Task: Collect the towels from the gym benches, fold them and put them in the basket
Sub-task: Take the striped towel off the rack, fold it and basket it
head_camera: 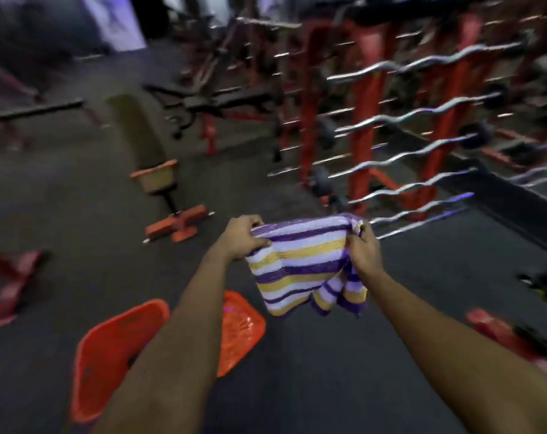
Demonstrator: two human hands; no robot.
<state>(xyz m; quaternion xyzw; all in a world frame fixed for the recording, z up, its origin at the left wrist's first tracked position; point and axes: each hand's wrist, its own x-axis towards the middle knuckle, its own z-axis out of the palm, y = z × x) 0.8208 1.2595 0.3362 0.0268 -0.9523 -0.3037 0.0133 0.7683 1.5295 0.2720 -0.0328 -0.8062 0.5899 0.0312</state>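
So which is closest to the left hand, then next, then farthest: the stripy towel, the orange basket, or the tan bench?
1. Stripy towel: gripped by the left hand.
2. Orange basket: on the floor, below the arm.
3. Tan bench: farther ahead, to the left.

The dark gym floor (313, 386) carries an orange basket (109, 355) and a bench (140, 142).

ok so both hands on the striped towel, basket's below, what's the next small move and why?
Probably bring the top corners together for another fold. The left hand and right hand pinch the striped towel at its top edge, its lower part hangs loose and uneven, and the orange basket sits below-left.
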